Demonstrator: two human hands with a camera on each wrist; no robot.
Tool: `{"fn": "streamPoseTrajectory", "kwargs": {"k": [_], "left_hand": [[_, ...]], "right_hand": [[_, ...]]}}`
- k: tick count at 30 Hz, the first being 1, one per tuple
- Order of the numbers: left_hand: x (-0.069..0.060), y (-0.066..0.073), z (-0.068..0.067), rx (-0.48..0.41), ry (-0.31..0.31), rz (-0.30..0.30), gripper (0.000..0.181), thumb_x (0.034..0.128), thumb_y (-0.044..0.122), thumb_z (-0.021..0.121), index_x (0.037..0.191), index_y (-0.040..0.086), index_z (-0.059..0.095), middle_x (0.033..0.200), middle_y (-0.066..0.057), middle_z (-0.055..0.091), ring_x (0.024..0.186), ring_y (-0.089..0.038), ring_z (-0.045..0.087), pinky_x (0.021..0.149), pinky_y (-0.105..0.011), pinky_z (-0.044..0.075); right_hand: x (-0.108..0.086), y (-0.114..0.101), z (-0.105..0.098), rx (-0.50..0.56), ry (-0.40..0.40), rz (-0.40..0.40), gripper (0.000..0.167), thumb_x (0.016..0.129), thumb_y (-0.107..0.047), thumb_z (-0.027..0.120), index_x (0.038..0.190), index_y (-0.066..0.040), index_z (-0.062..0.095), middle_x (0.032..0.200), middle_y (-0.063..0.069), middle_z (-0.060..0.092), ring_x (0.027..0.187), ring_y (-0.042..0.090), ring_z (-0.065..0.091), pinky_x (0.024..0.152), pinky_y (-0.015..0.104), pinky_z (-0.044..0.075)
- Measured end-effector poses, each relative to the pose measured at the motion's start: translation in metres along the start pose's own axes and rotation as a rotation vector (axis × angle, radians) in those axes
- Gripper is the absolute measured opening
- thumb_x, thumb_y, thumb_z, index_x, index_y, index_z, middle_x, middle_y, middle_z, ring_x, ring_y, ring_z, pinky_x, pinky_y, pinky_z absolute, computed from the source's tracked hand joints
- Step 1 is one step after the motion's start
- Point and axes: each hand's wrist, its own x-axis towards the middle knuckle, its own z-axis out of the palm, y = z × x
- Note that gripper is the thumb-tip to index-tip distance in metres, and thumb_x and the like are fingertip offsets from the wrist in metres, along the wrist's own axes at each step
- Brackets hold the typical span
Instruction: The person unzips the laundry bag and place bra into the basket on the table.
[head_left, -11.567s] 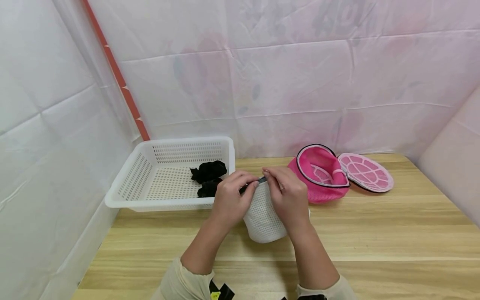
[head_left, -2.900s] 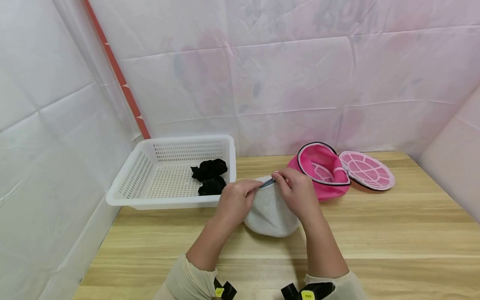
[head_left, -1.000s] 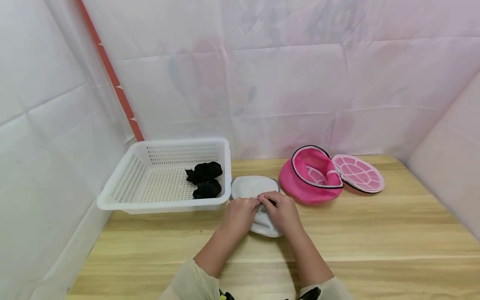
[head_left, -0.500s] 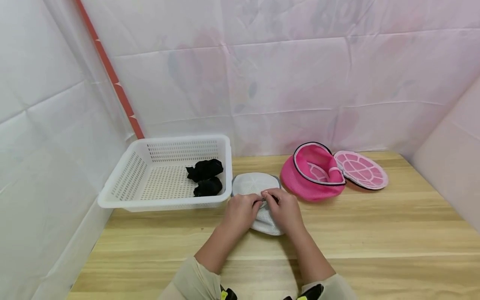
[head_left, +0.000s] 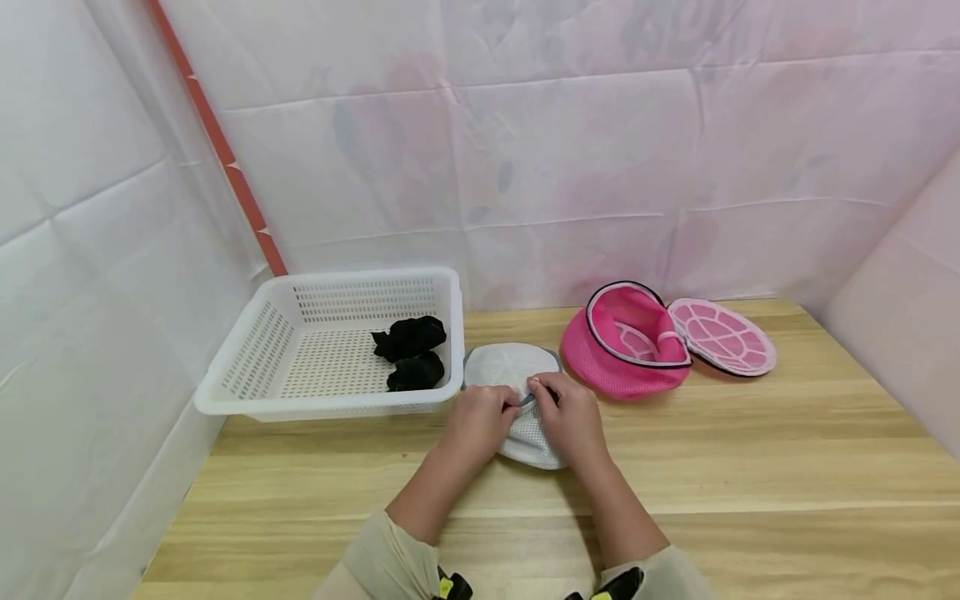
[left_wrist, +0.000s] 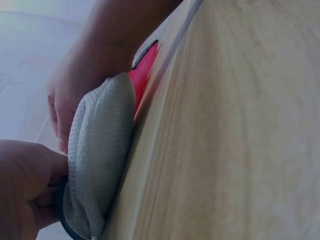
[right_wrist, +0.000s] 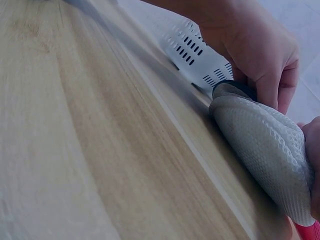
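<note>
A white mesh laundry bag (head_left: 531, 442) with grey edging lies on the wooden table, its round pale panel (head_left: 510, 360) facing up behind the hands. My left hand (head_left: 478, 419) pinches the grey edging on the left side. Close beside it, my right hand (head_left: 573, 421) pinches the same edging on the right, a short stretch showing between them. In the left wrist view the bag (left_wrist: 102, 150) bulges, its dark rim by the left fingers. The right wrist view shows the bag's mesh side (right_wrist: 260, 145) resting on the table; what the fingertips cover is hidden.
A white slotted basket (head_left: 330, 408) holding two black cloth bundles (head_left: 411, 354) stands left of the bag. A pink mesh bag (head_left: 618, 379) stands at the right with its round lid (head_left: 723, 336) folded back. A white sheet (head_left: 562, 167) hangs behind the wooden table (head_left: 750, 467).
Earlier both hands held the white bag more upright by its edging. It then came down flatter, with the round panel up. In the last half second the hands have drawn slightly apart along the edging.
</note>
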Motion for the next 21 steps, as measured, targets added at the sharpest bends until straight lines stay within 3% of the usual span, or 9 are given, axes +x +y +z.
{"fn": "streamPoseTrajectory", "kwargs": {"k": [5,13,19,21], "left_hand": [[0.0001,0.0013,-0.0003,0.023,-0.018,0.002,0.004,0.0795,0.016,0.080,0.081,0.018,0.078,0.081,0.009,0.075,0.075,-0.010,0.071,0.064,-0.026,0.056],[0.0020,0.0024,0.0021,0.029,0.032,0.026,0.002,0.0828,0.017,0.077,0.082,0.019,0.076,0.079,0.008,0.074,0.070,-0.010,0.069,0.061,-0.028,0.054],[0.0016,0.0033,0.0025,0.023,0.065,0.053,0.014,0.0896,0.028,0.072,0.098,0.018,0.079,0.096,0.007,0.075,0.089,-0.009,0.071,0.072,-0.029,0.058],[0.0010,0.0038,0.0032,0.049,0.087,0.058,0.017,0.0908,0.029,0.071,0.100,0.017,0.079,0.097,0.007,0.074,0.092,-0.010,0.069,0.073,-0.028,0.057]], "right_hand": [[-0.0006,-0.0012,0.0001,0.016,0.024,0.032,0.008,0.089,-0.009,0.071,0.092,-0.003,0.076,0.092,0.009,0.074,0.088,0.022,0.071,0.076,0.042,0.057],[0.0005,-0.0003,0.0008,0.005,0.062,0.032,0.009,0.090,-0.011,0.071,0.092,-0.004,0.076,0.090,0.007,0.074,0.085,0.020,0.070,0.073,0.041,0.057],[-0.0007,0.0007,0.0033,-0.012,0.081,0.007,0.008,0.089,-0.011,0.072,0.091,-0.005,0.077,0.086,0.006,0.074,0.078,0.016,0.069,0.066,0.036,0.056],[-0.0010,0.0012,0.0046,-0.015,0.090,-0.036,0.007,0.088,-0.009,0.073,0.091,-0.005,0.077,0.087,0.006,0.075,0.081,0.017,0.070,0.073,0.037,0.058]]}}
